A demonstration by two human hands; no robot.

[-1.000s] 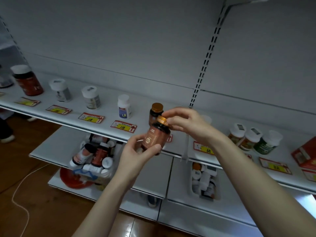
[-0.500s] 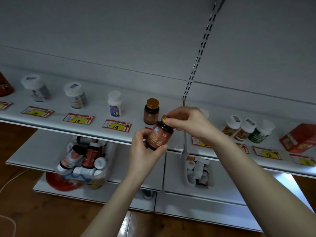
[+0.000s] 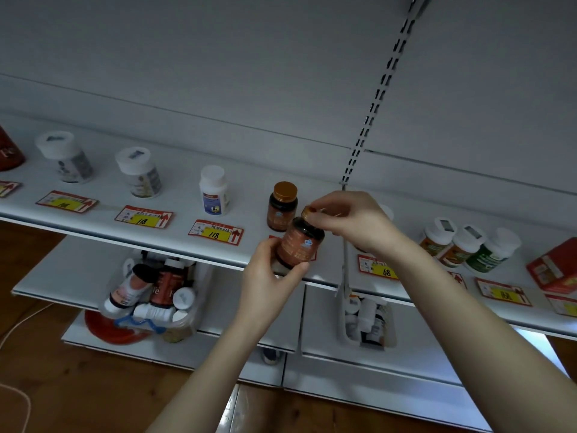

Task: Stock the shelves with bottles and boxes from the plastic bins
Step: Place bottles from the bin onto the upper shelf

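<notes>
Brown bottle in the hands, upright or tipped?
Tipped. The brown bottle leans right, gold cap pinched by the right hand, base gripped by the left hand.

Count two gold-capped amber bottles: the shelf bottle (image 3: 282, 210) and the held bottle (image 3: 299, 245). You also see two white-lidded jars (image 3: 67, 160) (image 3: 142, 176), one small white bottle (image 3: 214, 192) and three white-capped bottles (image 3: 437, 242) (image 3: 465, 248) (image 3: 493, 254) grouped at right. Count two plastic bins (image 3: 190, 323) (image 3: 368, 346), one red box (image 3: 552, 267) and one red jar (image 3: 7, 154), cut off at the left edge.
</notes>
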